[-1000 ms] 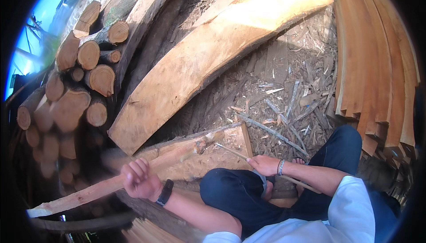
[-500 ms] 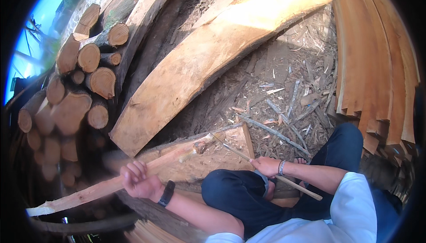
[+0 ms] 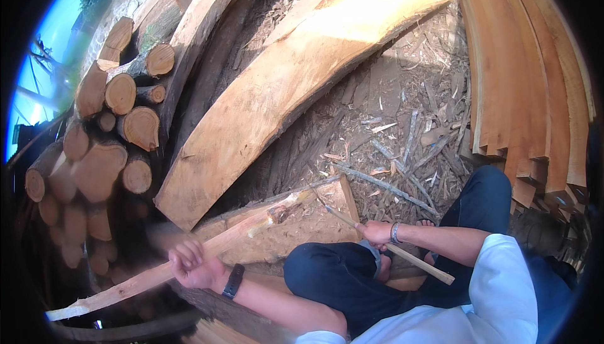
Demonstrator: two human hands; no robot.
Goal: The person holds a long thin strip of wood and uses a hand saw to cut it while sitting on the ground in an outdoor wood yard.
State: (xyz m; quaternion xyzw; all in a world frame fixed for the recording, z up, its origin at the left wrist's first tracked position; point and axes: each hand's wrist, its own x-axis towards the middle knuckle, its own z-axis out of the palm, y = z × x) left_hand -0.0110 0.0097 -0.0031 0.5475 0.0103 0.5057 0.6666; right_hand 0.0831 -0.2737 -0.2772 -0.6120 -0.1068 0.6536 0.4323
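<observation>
- the stick [image 3: 236, 238], a long peeled length of pale wood, slants from the lower left of the frame up to the lower middle; it is smooth along most of its run, with a rough, darker knot near its upper end.
- the left hand [image 3: 200, 270] is clamped round the stick, fingers curled over, hiding a short part of it.
- the right hand [image 3: 375, 234], well apart from the left, is closed on the tool [image 3: 416, 261], a slim, straight wooden handle with a narrow, dark front end; this end points up and left near the knot, and whether it touches the stick i cannot tell.
- beneath the stick lies a thick wood block [image 3: 308, 227], flat-faced, with a squared end at the right.
- the dark trousers [image 3: 321, 268] are bent at the knee just beside the block, crowding its lower side.
- a big curved slab [image 3: 277, 92], rough along its lower edge, crosses the middle of the frame, sunlit at the upper right.
- round logs [image 3: 121, 94] with bark and sawn ends are piled at the left.
- long, smooth reddish boards [image 3: 513, 86] are stacked at the right.
- chips and bark litter the ground [image 3: 377, 102], with a thin grey branch [image 3: 385, 188] near the block.
</observation>
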